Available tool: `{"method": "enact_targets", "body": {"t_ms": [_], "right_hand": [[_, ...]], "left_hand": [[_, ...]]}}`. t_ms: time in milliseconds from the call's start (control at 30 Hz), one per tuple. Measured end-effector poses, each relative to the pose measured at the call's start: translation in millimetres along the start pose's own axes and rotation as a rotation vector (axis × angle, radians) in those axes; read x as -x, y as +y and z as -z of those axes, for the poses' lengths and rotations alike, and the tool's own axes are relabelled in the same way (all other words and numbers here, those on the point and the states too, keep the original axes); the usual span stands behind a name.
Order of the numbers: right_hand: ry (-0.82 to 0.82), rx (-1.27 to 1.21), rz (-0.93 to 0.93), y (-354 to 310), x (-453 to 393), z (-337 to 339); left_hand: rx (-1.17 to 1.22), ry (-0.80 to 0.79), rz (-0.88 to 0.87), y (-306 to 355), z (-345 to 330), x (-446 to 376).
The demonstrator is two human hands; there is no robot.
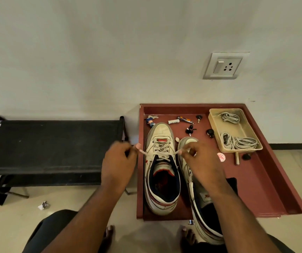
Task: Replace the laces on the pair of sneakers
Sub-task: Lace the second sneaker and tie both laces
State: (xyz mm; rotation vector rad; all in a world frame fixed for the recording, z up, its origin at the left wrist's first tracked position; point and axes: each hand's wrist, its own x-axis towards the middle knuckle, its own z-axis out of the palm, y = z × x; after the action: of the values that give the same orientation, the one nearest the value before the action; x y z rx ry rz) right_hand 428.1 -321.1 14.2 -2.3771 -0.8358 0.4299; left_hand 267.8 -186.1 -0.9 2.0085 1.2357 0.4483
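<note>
Two sneakers sit in a shallow maroon tray (274,189) on the floor, toes toward the wall. The left sneaker (162,172) shows in full and is laced with a pale lace (162,149) crossing its eyelets. The left hand (118,161) pinches one end of that lace out to the left of the shoe, and the right hand (199,159) pinches the other end to the right; both grips are closed narrow on the lace, which runs taut between them across the top eyelets. The fingertips are blurred, so how each end sits between the fingers is hard to make out.

The right sneaker (201,203) is largely hidden under the right hand and forearm; only its toe cap and part of its side and heel show, and its lacing cannot be seen. Its heel hangs over the tray's near edge.

At the tray's far right corner a clear plastic tub (214,123) holds two bundles of grey laces (237,142). Small objects scattered between tub and shoes are too small to identify with certainty. A black folding stool (51,147) stands to the left, cut off at the frame edge.
</note>
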Motion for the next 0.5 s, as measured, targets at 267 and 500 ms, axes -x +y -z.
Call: {"method": "enact_targets", "body": {"t_ms": [267,500], "right_hand": [[-0.253,-0.414,-0.204,-13,-12,-23],[-0.108,-0.877,-0.431,-8,-12,-19]], "left_hand": [[0.755,-0.357,0.436,27,-13,15],[0.926,-0.18,0.56,21,-28,9]]}}
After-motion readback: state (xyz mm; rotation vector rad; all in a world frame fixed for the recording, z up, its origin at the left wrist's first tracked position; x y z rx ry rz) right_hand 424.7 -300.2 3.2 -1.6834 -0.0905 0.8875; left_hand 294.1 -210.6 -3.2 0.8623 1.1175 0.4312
